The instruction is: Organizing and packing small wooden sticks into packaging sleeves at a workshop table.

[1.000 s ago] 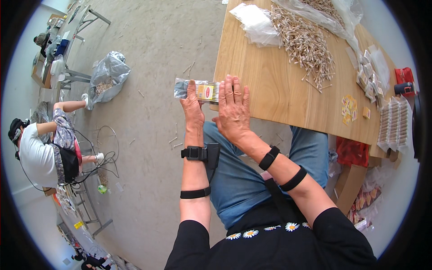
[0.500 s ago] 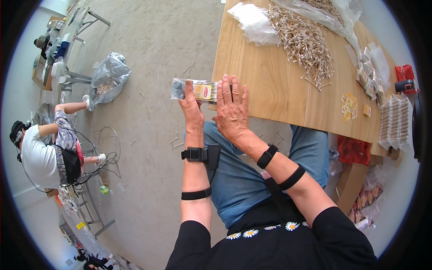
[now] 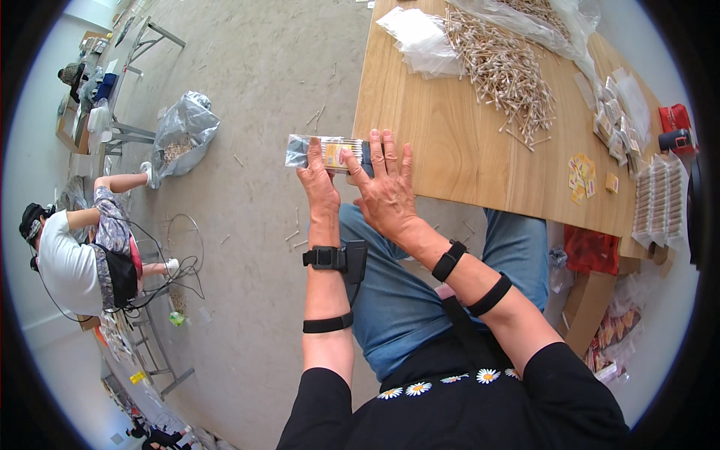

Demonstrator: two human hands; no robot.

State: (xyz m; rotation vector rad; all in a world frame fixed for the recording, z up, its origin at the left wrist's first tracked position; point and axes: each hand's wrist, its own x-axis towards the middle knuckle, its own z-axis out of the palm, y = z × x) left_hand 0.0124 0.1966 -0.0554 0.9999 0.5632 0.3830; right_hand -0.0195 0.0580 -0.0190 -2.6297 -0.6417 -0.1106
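Observation:
Just off the near left corner of the wooden table (image 3: 420, 150), my left hand (image 3: 321, 191) grips a clear plastic packet of cotton swabs (image 3: 352, 147), its thumb on top. A yellow and white label card shows inside the packet, and loose clear film sticks out past my thumb on the left. My right hand (image 3: 388, 191) is open with fingers spread. Its index finger reaches over the label, while the other fingertips extend past the packet's right end. A dark piece shows at that end, partly hidden by this hand; what it is I cannot make out.
On the table lie a pile of loose swabs (image 3: 510, 82), flat clear bags (image 3: 424, 41), yellow cards (image 3: 580, 174) and filled packets (image 3: 616, 124). A stacked bundle (image 3: 660, 196) sits at the right edge. Left, a person (image 3: 71, 259) sits near a grey plastic bag (image 3: 196, 124) on the floor.
My right fingers have spread apart, and the index finger has moved left onto the label. My left thumb has shifted slightly; the film beneath it looks flatter.

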